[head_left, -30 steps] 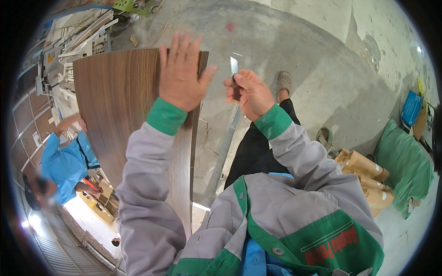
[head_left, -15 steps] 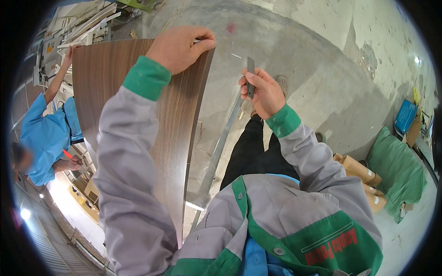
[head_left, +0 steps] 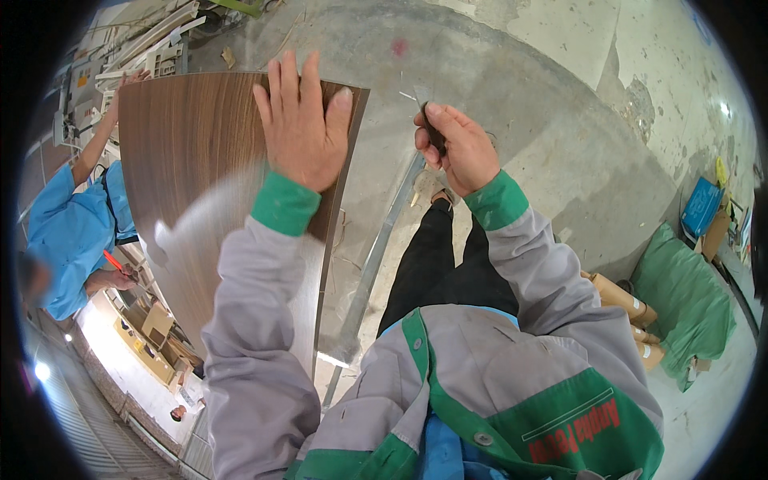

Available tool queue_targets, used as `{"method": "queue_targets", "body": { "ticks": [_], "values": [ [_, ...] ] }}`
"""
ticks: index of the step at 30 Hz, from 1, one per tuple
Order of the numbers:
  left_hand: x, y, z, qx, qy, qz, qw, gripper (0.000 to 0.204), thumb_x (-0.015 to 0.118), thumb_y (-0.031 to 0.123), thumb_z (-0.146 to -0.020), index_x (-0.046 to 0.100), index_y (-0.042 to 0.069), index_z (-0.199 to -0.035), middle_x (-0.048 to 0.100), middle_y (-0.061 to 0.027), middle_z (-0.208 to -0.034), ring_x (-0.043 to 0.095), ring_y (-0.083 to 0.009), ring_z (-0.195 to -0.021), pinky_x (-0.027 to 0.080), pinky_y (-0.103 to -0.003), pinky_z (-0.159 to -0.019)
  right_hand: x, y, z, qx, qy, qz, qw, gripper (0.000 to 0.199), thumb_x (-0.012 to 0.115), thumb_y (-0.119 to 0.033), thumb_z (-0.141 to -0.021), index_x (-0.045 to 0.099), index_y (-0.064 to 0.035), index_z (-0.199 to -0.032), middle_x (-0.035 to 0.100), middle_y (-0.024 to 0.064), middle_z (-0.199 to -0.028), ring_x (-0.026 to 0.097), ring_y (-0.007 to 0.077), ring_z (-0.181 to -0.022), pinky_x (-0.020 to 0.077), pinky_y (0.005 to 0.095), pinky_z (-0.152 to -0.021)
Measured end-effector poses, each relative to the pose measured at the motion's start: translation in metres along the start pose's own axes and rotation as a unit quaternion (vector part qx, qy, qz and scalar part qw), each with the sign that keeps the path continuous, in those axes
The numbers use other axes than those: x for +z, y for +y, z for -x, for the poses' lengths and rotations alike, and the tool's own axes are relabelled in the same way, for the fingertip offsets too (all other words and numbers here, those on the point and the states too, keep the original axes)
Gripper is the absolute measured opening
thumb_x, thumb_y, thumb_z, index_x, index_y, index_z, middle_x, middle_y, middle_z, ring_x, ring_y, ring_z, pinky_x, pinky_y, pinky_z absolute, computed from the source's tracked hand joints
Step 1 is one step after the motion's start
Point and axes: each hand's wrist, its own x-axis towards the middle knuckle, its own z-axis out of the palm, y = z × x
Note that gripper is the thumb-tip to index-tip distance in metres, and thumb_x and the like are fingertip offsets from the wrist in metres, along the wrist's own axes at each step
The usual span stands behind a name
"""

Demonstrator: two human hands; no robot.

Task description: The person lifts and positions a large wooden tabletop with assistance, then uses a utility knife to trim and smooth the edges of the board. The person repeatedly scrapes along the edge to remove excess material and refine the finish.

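Note:
A large brown wood-grain panel [head_left: 192,168] fills the upper left of the head view. My left hand [head_left: 302,128] lies flat on its top right corner, fingers spread. To the right, my right hand [head_left: 456,148] is closed around a small dark tool with a thin blade [head_left: 430,128], just off the panel's right edge. A long grey metal strip [head_left: 376,256] runs down the concrete floor beside the panel.
A person in a blue shirt [head_left: 68,232] stands at the left, one arm raised to the panel's far edge. White profiles [head_left: 152,40] are stacked at top left. Brown paper rolls [head_left: 624,308], a green sack [head_left: 688,304] and a blue box [head_left: 702,206] lie at right.
My left hand went from gripping the panel's top edge to lying flat on its corner. My right hand with the tool moved slightly left and down. The person in blue shifted lower.

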Motion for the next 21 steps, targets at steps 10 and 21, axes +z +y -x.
{"method": "queue_targets", "body": {
  "ticks": [10,21],
  "values": [
    [0.001,0.004,-0.030,-0.111,-0.039,-0.076,0.990,0.080,0.054,0.064,-0.099,0.042,0.009,-0.157,0.027,-0.0264,-0.167,0.019,-0.0470,-0.157,0.008,-0.064,-0.126,0.011,-0.037,-0.023,-0.001,-0.025,0.119,0.993,0.035,0.056,-0.037,-0.109,0.068,-0.0056,-0.100,0.061,0.0000,-0.076,0.050,0.0075,-0.063,0.0403,0.0239,-0.059],
    [-0.001,-0.057,-0.048,-0.166,-0.018,-0.113,0.979,0.082,0.044,0.072,-0.100,0.044,0.013,-0.157,0.032,-0.0221,-0.166,0.018,-0.0417,-0.158,0.008,-0.059,-0.128,0.016,-0.061,-0.061,-0.078,-0.099,0.172,0.977,0.031,0.060,-0.037,-0.108,0.070,-0.0074,-0.106,0.065,-0.0005,-0.080,0.048,0.0052,-0.066,0.0398,0.0223,-0.060]
  ]
}}
